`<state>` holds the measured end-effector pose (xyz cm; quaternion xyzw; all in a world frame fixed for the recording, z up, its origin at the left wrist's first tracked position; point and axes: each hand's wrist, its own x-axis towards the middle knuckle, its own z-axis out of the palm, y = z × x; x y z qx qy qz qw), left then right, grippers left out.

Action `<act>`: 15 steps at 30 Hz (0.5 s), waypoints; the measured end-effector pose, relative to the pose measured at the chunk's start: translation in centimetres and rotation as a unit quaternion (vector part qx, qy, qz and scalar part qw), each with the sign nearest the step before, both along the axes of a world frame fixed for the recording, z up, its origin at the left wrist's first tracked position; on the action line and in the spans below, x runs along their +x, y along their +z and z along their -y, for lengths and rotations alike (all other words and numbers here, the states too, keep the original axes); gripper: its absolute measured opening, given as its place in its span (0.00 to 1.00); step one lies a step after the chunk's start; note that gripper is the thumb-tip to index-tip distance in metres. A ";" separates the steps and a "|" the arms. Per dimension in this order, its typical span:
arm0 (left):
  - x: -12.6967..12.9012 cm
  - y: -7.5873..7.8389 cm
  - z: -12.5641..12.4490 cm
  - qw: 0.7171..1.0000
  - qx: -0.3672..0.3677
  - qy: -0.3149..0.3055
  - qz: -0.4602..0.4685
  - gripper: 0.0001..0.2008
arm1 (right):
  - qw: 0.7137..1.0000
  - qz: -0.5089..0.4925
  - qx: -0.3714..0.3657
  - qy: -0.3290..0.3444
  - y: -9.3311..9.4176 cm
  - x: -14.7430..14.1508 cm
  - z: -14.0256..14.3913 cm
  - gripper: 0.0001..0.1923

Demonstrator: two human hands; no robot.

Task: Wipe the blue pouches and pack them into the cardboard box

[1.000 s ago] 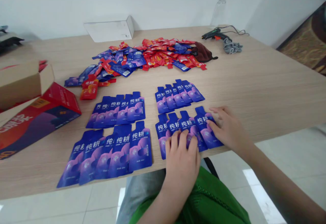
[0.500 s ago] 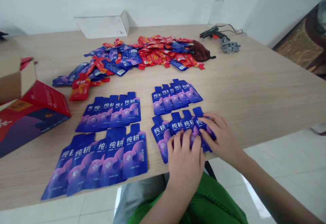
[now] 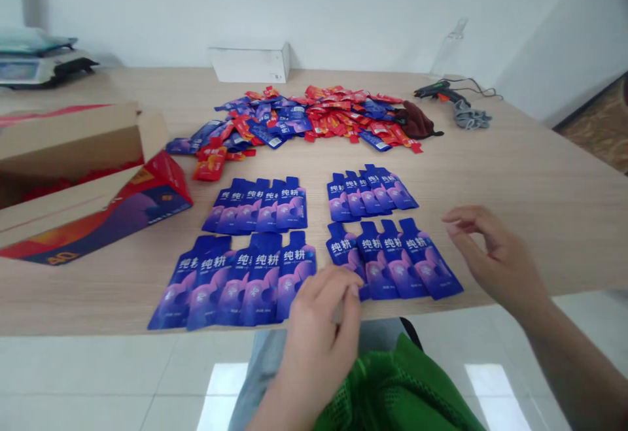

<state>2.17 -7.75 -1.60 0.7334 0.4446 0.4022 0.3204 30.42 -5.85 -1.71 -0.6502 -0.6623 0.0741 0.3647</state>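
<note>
Flat blue-purple spouted pouches lie in four overlapping groups. My left hand (image 3: pixel 321 326) is at the lower edge of the leftmost pouch (image 3: pixel 345 248) in the front right group; its thumb and forefinger are pinched together, and whether they grip that pouch I cannot tell. To the right of the rightmost pouch (image 3: pixel 426 258), my right hand (image 3: pixel 495 258) is apart from the pouches, fingers loosely curved with a gap at the thumb, holding nothing. Behind lies the back right group (image 3: pixel 371 192). Leftward are the back left group (image 3: pixel 258 205) and front left group (image 3: pixel 240 280).
A mixed heap of red and blue pouches (image 3: pixel 333 114) lies farther back beside a brown cloth (image 3: pixel 418 121). An open printed carton (image 3: pixel 161 186) stands left. Behind are a white box (image 3: pixel 250 65), a glue gun (image 3: pixel 441 91), a grey scrunchie (image 3: pixel 470 116) and a clear bottle (image 3: pixel 447 51).
My right hand has left the front right pouches and moved right. My left hand has shifted to their left end and closed to a pinch. The view has turned left.
</note>
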 end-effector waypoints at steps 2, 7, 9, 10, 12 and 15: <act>-3.6 0.7 -0.7 0.998 -0.045 0.036 -0.018 0.11 | 0.997 0.013 -0.046 0.056 2.0 -1.6 -1.1 0.07; -12.5 1.7 -5.0 0.974 -0.100 0.148 -0.136 0.13 | 0.943 0.078 -0.112 0.304 4.9 -10.4 -5.9 0.10; -15.2 1.5 -7.6 0.958 -0.105 0.197 -0.181 0.12 | 0.916 0.097 -0.120 0.370 5.4 -14.9 -8.4 0.12; -16.3 1.3 -9.0 0.953 -0.109 0.211 -0.187 0.12 | 0.909 0.109 -0.122 0.384 5.4 -17.1 -9.6 0.12; -17.9 0.7 -11.8 0.947 -0.120 0.227 -0.192 0.12 | 0.896 0.164 -0.126 0.392 5.0 -21.3 -12.1 0.15; -19.0 -0.6 -15.4 0.941 -0.155 0.239 -0.184 0.07 | 0.891 0.214 -0.125 0.381 3.4 -26.1 -15.0 0.16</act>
